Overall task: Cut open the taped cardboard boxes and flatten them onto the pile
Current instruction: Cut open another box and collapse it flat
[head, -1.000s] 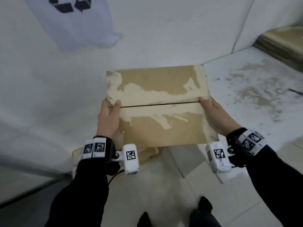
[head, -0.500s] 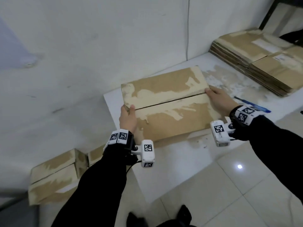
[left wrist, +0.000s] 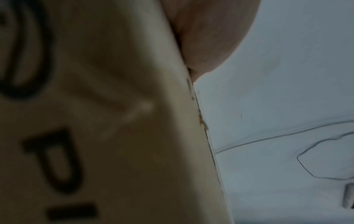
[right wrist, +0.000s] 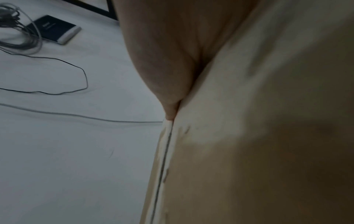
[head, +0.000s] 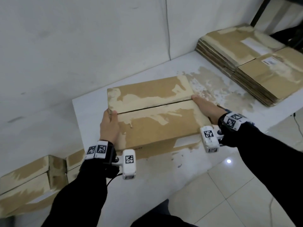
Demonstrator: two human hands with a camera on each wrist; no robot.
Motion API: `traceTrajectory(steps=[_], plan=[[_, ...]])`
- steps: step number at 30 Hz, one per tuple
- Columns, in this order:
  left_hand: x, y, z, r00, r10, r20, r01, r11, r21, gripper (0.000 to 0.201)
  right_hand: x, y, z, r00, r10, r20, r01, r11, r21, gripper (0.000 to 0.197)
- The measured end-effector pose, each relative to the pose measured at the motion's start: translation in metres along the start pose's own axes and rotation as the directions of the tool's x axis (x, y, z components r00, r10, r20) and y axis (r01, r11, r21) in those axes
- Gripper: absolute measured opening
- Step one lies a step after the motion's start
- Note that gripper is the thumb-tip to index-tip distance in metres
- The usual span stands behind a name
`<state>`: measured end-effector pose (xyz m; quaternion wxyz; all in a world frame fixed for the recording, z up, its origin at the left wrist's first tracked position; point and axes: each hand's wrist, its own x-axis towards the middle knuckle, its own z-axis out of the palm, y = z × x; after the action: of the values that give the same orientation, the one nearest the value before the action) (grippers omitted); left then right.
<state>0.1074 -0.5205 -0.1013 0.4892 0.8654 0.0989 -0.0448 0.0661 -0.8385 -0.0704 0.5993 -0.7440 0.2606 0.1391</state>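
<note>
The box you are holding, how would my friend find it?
Look at the white table by the wall. The box sits near its left end, left hand and right hand on its ends. It is whole, unlike the flat pile.

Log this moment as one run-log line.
phase: box placement | cardboard box: on white table | left hand: holds left end | right hand: flat on right end | flattened pile: far right

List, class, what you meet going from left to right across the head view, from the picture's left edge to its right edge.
Taped brown cardboard boxes on the floor → left hand → brown cardboard box with torn pale tape and a slit along its top → right hand → pile of flattened brown cardboard.
</note>
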Motion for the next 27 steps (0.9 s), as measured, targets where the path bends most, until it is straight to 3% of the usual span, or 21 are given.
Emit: traceTrajectory(steps=[3,6,8,11,13,15,17,19,21,23,25,27], plan=[[0.011,0.011,-0.001,0.999,0.012,0.047,-0.016,0.997,0.08,0.038,0.006,0.005,-0.002,1.0,0.007,-0.001,-0.007,0.997,0.083,0.04],[0.037,0.035,-0.004,0.996,0.056,0.075,-0.075,0.955,0.286,0.039,0.016,0.018,0.008,0.978,-0.067,-0.199,0.083,0.994,0.073,0.044],[0.045,0.058,-0.006,0.993,0.088,0.075,-0.111,0.902,0.417,0.045,0.01,0.029,0.026,0.96,-0.06,-0.273,0.112,0.977,0.18,0.05],[0.025,0.101,0.005,0.984,0.148,0.099,-0.171,0.942,0.288,0.049,-0.012,0.038,0.044,0.985,0.012,-0.171,0.073,0.872,0.484,0.05],[-0.008,0.124,0.026,0.971,0.186,0.148,-0.21,0.963,0.168,0.045,-0.025,0.04,0.037,0.997,0.067,-0.045,-0.036,0.866,0.499,0.054],[-0.045,0.136,0.058,0.945,0.229,0.235,-0.275,0.944,0.183,0.045,-0.023,0.045,0.011,0.995,0.075,-0.067,-0.036,0.887,0.46,0.058],[-0.075,0.14,0.096,0.928,0.228,0.295,-0.307,0.917,0.254,0.053,-0.005,0.039,-0.02,0.985,-0.001,-0.174,0.073,0.909,0.41,0.059],[-0.093,0.141,0.136,0.939,0.168,0.3,-0.299,0.83,0.471,0.07,0.018,0.025,-0.043,0.978,-0.126,-0.166,0.174,0.931,0.32,0.054],[-0.1,0.139,0.172,0.962,0.126,0.242,-0.259,0.695,0.671,0.089,0.038,0.016,-0.052,0.974,-0.221,-0.055,0.228,0.953,0.202,0.042],[-0.098,0.137,0.195,0.979,0.128,0.156,-0.202,0.61,0.766,0.103,0.048,0.018,-0.05,0.953,-0.303,0.013,0.301,0.949,0.095,0.027],[-0.094,0.131,0.205,0.982,0.157,0.103,-0.174,0.554,0.814,0.106,0.042,0.033,-0.051,0.935,-0.355,0.006,0.354,0.934,0.042,0.021],[-0.093,0.122,0.207,0.971,0.2,0.129,-0.214,0.493,0.843,0.099,0.028,0.05,-0.059,0.933,-0.36,0.025,0.355,0.928,0.116,0.023]])
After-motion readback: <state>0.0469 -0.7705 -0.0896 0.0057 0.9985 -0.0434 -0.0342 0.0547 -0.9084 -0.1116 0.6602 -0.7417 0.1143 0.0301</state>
